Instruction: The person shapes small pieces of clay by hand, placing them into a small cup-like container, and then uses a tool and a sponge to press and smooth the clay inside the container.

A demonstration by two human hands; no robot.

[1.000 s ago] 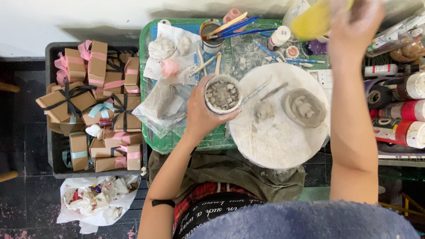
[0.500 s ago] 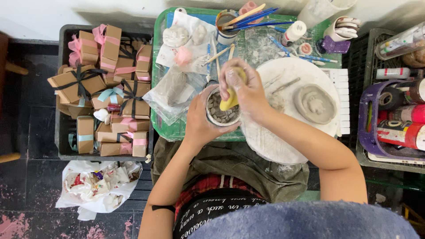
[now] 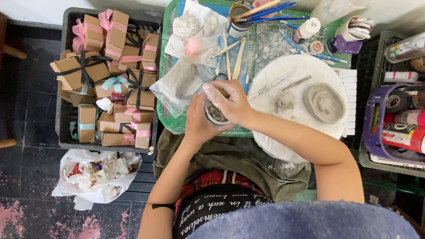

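A small grey clay bowl [image 3: 215, 115] is held over my lap at the front edge of the green tray [image 3: 169, 66]. My left hand [image 3: 198, 126] cups its near side from below. My right hand [image 3: 230, 104] lies curled over the bowl's top and far rim, covering most of the opening. A sliver of the yellow sponge [image 3: 222, 92] shows between its fingers. Small clay lumps show inside the bowl. Just to the right, the round white board [image 3: 294, 62] carries a shallow clay dish [image 3: 325, 102] and a clay lump [image 3: 285, 101].
A dark crate [image 3: 64, 132] at left holds several ribboned brown gift boxes. A plastic bag of clay [image 3: 177, 84], wooden tools [image 3: 239, 62] and a cup of brushes [image 3: 238, 20] sit on the tray. A purple basket of bottles [image 3: 374, 132] stands right. A white bag [image 3: 95, 175] lies on the floor.
My right hand came down from the far right of the tray with the yellow sponge and now covers the bowl. The left hand has drawn the bowl slightly nearer.
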